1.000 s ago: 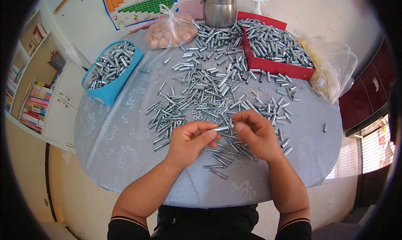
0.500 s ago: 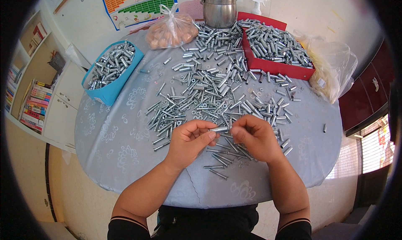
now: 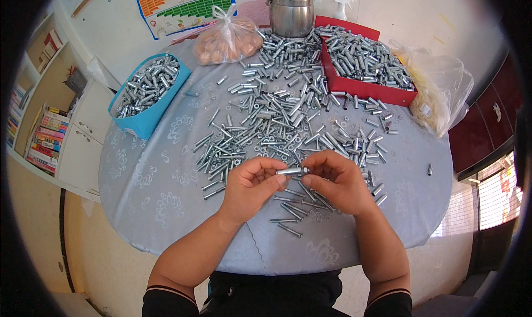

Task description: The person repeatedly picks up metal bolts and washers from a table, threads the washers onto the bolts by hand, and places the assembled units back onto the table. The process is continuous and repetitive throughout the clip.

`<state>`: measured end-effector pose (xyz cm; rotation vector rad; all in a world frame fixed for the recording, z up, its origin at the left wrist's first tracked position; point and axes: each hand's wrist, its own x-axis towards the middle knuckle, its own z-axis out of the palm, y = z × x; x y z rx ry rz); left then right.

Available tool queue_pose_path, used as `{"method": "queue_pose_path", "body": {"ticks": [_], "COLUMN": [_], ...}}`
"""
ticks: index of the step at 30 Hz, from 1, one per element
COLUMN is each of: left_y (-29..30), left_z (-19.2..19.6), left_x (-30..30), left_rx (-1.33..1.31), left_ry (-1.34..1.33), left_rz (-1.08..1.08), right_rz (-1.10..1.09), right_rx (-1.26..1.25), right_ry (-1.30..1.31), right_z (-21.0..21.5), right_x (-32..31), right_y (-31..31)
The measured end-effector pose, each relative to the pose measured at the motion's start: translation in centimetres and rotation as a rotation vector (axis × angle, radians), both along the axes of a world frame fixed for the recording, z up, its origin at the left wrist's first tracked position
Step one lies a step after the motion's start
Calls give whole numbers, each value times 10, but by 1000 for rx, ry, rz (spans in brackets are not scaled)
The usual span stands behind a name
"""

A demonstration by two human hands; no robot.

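One table (image 3: pixel 413 189), round-edged and spread with a grey flower-patterned cloth, stands between a white shelf unit (image 3: pixel 91 117) with books (image 3: pixel 47 145) at left and a dark red cabinet (image 3: pixel 482 130) at right; a coloured chart (image 3: pixel 188 8) hangs on the pale wall behind. The silver metal sleeve (image 3: pixel 287 172) is held above the table's near half, its long axis nearly level and running left to right, across the person's front; a nut-like piece (image 3: pixel 306 171) shows at its right end. Two hands are engaged: the left hand (image 3: pixel 252 182) pinches the sleeve's left part, the right hand (image 3: pixel 337 179) the nut-like end. Also shown: one blue box (image 3: pixel 148 123) and one red box (image 3: pixel 377 93), both filled with metal parts; two clear bags (image 3: pixel 226 44); one steel pot (image 3: pixel 291 19); one spray bottle (image 3: pixel 341 8); loose bolts, sleeves and nuts (image 3: pixel 266 117), too many to count.
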<state>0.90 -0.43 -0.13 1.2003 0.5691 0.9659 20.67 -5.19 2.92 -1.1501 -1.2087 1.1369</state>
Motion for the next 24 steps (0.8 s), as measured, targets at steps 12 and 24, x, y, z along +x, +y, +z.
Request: {"method": "queue_pose_path", "body": {"ticks": [12,24], "left_y": [-2,-3], "left_z": [3,2], "left_x": [0,1], "left_rx": [-15,29], "left_ry": [19,64], "left_rz": [-8,19], "right_rz": [104,80], "right_rx": [-60,-81], "right_ry": [-81,11], "right_z": [-5,-2], "right_x": [13,9], "right_y": [-2,-2]}}
